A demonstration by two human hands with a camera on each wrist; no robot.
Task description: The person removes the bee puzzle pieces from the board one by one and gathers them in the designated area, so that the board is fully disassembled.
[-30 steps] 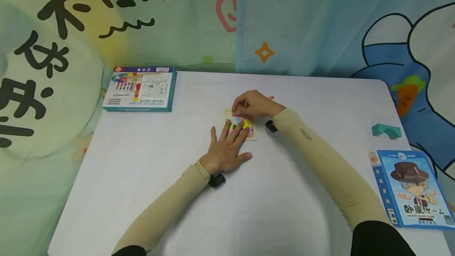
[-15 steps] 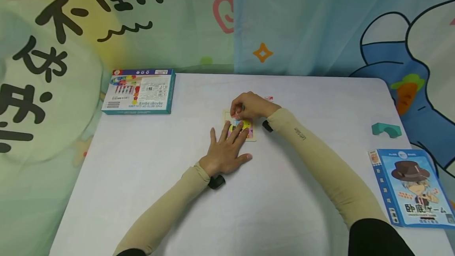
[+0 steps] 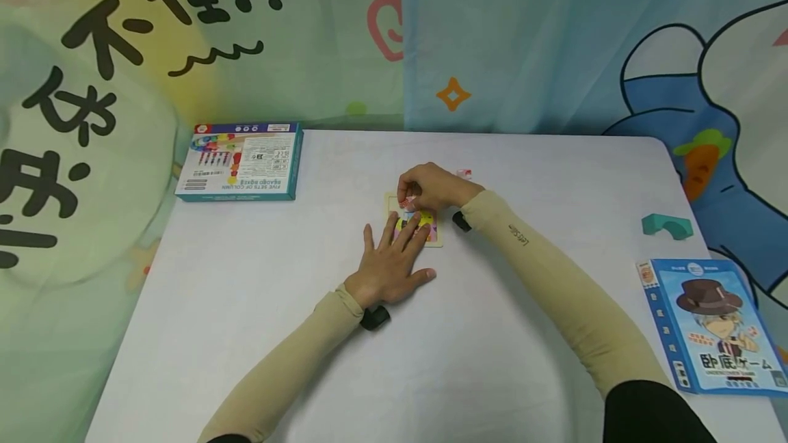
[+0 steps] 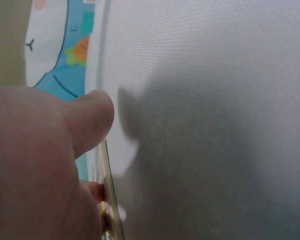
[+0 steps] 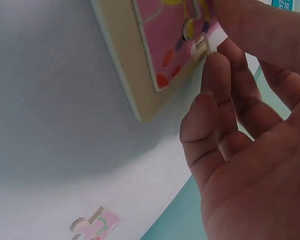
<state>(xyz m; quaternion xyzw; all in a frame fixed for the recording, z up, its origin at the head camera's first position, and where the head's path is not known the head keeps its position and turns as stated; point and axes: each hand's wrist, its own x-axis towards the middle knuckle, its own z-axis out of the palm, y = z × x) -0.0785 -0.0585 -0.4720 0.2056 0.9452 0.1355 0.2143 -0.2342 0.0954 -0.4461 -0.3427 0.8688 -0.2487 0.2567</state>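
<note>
A small jigsaw puzzle in a cream tray [image 3: 392,201] lies mid-table, its picture pink and yellow. My left hand [image 3: 389,266] rests on its near part with fingers straight and spread; in the left wrist view, the thumb [image 4: 92,120] stands off the table. Over the tray's far part, my right hand [image 3: 436,186] pinches a thin puzzle piece [image 5: 207,43] between thumb and fingers. The piece is seen nearly edge-on, at a gap in the picture, and the thumb hides most of it. Whether it is seated, I cannot tell.
A loose pink puzzle piece [image 5: 101,224] lies beyond my right hand. A white and teal box [image 3: 240,163] stands at the back left. On the right are a green arch block [image 3: 667,225] and a blue box [image 3: 717,327]. A printed curtain [image 3: 523,39] hangs behind the table.
My right fingertips have shifted slightly toward me over the tray, still pinching the piece. The left hand stays in place on the puzzle. The head view has tilted a little.
</note>
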